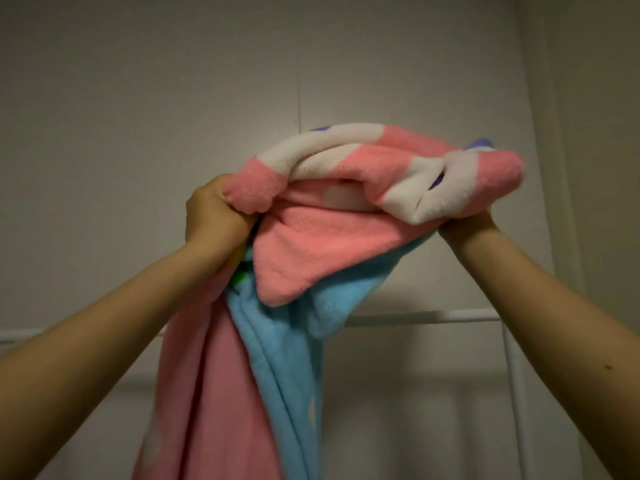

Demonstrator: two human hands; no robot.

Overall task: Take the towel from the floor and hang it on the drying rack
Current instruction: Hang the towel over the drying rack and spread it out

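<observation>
A fluffy pink, white and blue towel (311, 244) is held up high in front of me, bunched along its top and hanging down past the bottom of the view. My left hand (214, 216) grips its left end in a fist. My right hand (467, 226) grips the right end from below, mostly covered by the cloth. The white drying rack (426, 317) stands behind and below the towel; its top bar runs across at the height of my forearms, partly hidden by the hanging cloth.
A plain light wall fills the background, with a corner at the right. The rack's white upright post (516, 393) runs down at the right, and a lower bar shows faintly behind the towel.
</observation>
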